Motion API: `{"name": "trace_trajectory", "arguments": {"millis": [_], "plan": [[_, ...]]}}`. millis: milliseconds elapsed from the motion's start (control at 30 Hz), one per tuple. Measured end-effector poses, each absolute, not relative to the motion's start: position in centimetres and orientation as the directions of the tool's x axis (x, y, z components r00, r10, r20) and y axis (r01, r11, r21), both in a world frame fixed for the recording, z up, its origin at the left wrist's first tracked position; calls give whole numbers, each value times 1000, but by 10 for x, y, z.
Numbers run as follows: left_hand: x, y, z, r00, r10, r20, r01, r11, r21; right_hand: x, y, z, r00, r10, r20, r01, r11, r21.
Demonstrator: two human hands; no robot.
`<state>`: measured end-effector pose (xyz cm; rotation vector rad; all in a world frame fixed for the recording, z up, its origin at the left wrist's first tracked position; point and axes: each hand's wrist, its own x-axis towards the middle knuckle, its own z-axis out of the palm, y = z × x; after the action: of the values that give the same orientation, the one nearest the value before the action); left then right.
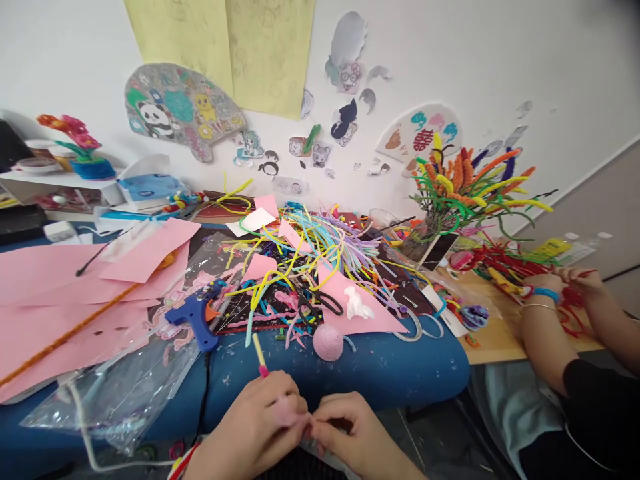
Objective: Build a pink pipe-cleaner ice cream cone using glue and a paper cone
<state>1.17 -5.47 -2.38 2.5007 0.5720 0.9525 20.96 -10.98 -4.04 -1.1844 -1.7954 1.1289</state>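
Observation:
My left hand (255,423) is closed around a small pale pink fuzzy piece (287,410), low in the middle of the view. Behind its knuckles a thin yellow and pink stick (259,355) pokes up; its lower end is hidden. Thumb and forefinger of my right hand (357,433) are pinched against the left fingertips. What lies in that pinch is too small to make out. Just beyond both hands, a pink fuzzy ball (328,343) sits at the table's front edge. A blue glue gun (195,317) lies to the left.
Pink paper sheets (80,293) and a clear plastic bag (135,387) cover the left side. Pipe cleaners (325,233) pile up at the centre, with black scissors (323,300) on them. To the right, another person's hands (555,287) work beside a vase of fuzzy stems (465,180).

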Motion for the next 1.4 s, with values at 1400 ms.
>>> {"name": "trace_trajectory", "arguments": {"millis": [1400], "plan": [[15,-59,-11,809,472,350,201,-782,591,217,-118,-57,-480,826,-296,19,-327,-945]]}}
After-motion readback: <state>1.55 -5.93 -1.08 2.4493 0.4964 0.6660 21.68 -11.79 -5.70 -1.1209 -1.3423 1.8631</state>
